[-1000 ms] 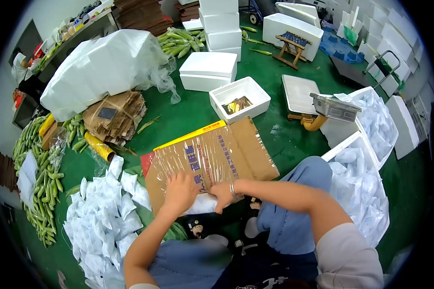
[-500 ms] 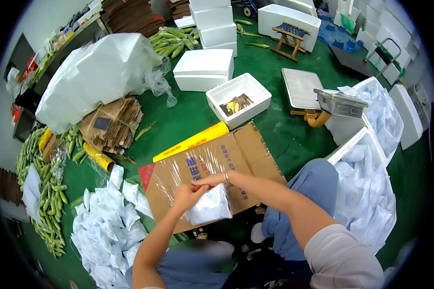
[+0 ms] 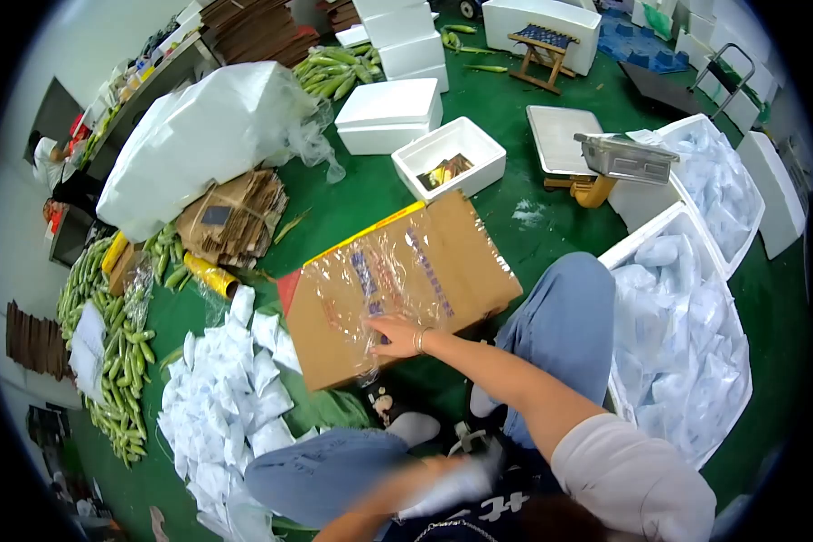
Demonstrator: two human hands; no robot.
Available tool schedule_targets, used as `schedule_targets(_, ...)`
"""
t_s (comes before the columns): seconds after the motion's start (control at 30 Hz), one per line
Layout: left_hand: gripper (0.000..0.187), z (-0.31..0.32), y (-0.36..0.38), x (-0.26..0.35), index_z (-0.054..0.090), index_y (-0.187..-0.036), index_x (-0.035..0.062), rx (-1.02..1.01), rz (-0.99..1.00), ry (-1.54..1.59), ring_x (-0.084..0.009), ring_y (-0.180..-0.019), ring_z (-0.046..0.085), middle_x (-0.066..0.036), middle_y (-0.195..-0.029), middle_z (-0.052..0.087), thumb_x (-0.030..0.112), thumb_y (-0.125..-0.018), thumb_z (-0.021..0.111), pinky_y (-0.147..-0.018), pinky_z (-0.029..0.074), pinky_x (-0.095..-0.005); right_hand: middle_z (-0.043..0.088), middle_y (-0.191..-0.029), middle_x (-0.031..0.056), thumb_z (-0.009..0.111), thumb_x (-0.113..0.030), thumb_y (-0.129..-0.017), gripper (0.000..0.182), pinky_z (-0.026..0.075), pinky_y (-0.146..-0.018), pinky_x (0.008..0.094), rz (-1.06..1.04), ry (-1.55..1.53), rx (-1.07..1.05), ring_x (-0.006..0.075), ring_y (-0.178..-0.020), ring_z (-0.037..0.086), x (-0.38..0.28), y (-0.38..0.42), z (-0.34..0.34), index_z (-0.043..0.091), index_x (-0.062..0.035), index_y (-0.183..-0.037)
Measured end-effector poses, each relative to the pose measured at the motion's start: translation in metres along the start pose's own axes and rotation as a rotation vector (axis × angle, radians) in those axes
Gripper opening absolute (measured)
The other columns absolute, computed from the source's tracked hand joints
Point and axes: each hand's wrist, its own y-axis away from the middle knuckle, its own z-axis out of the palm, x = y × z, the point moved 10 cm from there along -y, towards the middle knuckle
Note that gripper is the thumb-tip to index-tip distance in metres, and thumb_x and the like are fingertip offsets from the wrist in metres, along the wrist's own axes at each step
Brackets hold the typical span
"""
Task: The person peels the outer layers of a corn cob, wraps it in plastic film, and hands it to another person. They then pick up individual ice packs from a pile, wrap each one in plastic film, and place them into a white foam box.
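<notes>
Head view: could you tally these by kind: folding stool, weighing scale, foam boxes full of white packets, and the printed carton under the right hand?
Folding stool: 1
Weighing scale: 1
Packet-filled foam boxes: 2
Printed carton: 1
Total: 5

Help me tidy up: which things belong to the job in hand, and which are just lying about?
Seemingly in the job:
- cardboard
- clear film under the right hand
- blurred white thing at the left hand
- white packets

Seemingly lying about:
- wooden stool
- trolley
- blue pallet
</notes>
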Motion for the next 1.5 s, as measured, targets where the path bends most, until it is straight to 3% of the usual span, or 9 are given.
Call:
schedule_targets(0.17,0.049,-0.018,0.018,0.020,0.062,-0.115,0.0021,0.225,0.382,-0.211,-0.0195,-0.095,0.062,-0.016,-0.097,0.069,0.045,-0.096,0.047,-0.089,0.047,-0.0325,0.055,-0.125,0.0186,0.059,-0.037,-0.090,0.052,0.034,-0.106,0.0384,0.020,0.014,-0.034,0.0316,-0.120,0.048,-0.083,0.042,-0.069,0.053,0.0008,-0.125)
schedule_targets(0.27,0.046,-0.086,0.010,0.012,0.063,-0.097,0.0063,0.418,0.385,1.015,-0.0216,-0.049,0.057,-0.009,-0.069,0.061,0.051,-0.092,0.051,-0.042,0.046,-0.0344,0.063,-0.105,0.0129,0.056,-0.027,-0.093,0.031,0.042,-0.094,0.0305,0.116,-1.042,-0.073,0.0174,-0.105,0.057,-0.136,0.082,-0.119,0.061,-0.0001,-0.106)
schedule_targets(0.3,0.054,-0.068,0.027,0.041,0.061,-0.098,0.0061,-0.126,0.385,1.135,-0.0243,-0.046,0.056,-0.009,-0.066,0.059,0.057,-0.093,0.044,-0.038,0.045,-0.0357,0.064,-0.100,0.0111,0.055,-0.024,-0.094,0.025,0.044,-0.089,0.0282,0.017,-0.957,-0.133,0.0141,-0.103,0.058,-0.153,0.095,-0.125,0.061,-0.0009,-0.099)
schedule_targets(0.53,0.055,-0.086,0.182,0.189,0.041,-0.133,-0.0026,1.307,0.949,0.221,-0.0263,-0.107,0.058,-0.019,-0.117,0.058,0.040,-0.098,0.044,-0.093,0.045,-0.0383,0.062,-0.070,0.0194,0.050,-0.028,-0.094,0.027,0.046,-0.066,0.0431,0.418,-0.245,0.959,0.0367,-0.072,0.063,-0.040,0.142,-0.169,0.053,-0.0021,-0.101)
schedule_targets(0.67,0.039,-0.127,0.201,0.152,0.046,-0.123,-0.0065,1.893,1.017,0.164,-0.0196,-0.095,0.058,-0.014,-0.107,0.062,0.023,-0.098,0.048,-0.083,0.047,-0.0313,0.044,-0.126,0.0315,0.067,-0.033,-0.080,0.076,0.047,-0.082,0.0440,0.385,0.043,0.512,0.0404,-0.099,0.056,-0.157,0.126,-0.206,0.033,0.0062,-0.135)
schedule_targets(0.83,0.046,-0.167,0.084,0.136,0.052,-0.122,0.0030,0.686,0.753,0.874,-0.0157,-0.086,0.061,-0.008,-0.100,0.063,0.041,-0.098,0.043,-0.076,0.052,-0.0315,0.040,-0.136,0.0301,0.070,-0.034,-0.072,0.066,0.033,-0.103,0.0518,0.076,0.367,0.334,0.0427,-0.126,0.040,-0.218,0.144,-0.201,0.051,-0.0019,-0.127)
schedule_targets(1.0,0.053,-0.100,0.063,0.188,0.044,-0.133,0.0045,0.319,0.471,0.460,-0.0204,-0.086,0.064,-0.012,-0.104,0.064,0.042,-0.095,0.048,-0.073,0.053,-0.0320,0.064,-0.102,0.0152,0.064,-0.028,-0.074,0.029,0.046,-0.089,0.0435,-0.105,0.208,0.497,0.0317,-0.105,0.058,-0.244,0.186,-0.239,0.064,-0.0052,-0.091)
schedule_targets(1.33,0.038,0.022,0.169,0.410,0.056,-0.115,0.0046,0.915,1.324,-1.084,-0.0326,-0.070,0.064,-0.014,-0.082,0.064,0.023,-0.083,0.066,-0.062,0.052,-0.0416,0.066,-0.080,0.0113,0.050,-0.028,-0.089,0.031,0.048,-0.068,0.0338,0.627,0.246,1.158,0.0179,-0.077,0.060,-0.037,0.397,-0.479,0.065,-0.0018,-0.083)
schedule_targets(1.5,0.025,-0.174,0.289,0.290,0.064,-0.105,0.0090,1.443,0.802,-0.790,-0.0288,-0.072,0.066,-0.011,-0.082,0.068,0.024,-0.085,0.062,-0.064,0.051,-0.0388,0.067,-0.095,0.0152,0.050,-0.038,-0.093,0.045,0.051,-0.073,0.0410,1.156,-0.231,0.951,0.0260,-0.084,0.064,0.154,0.577,-0.548,0.061,0.0013,-0.112)
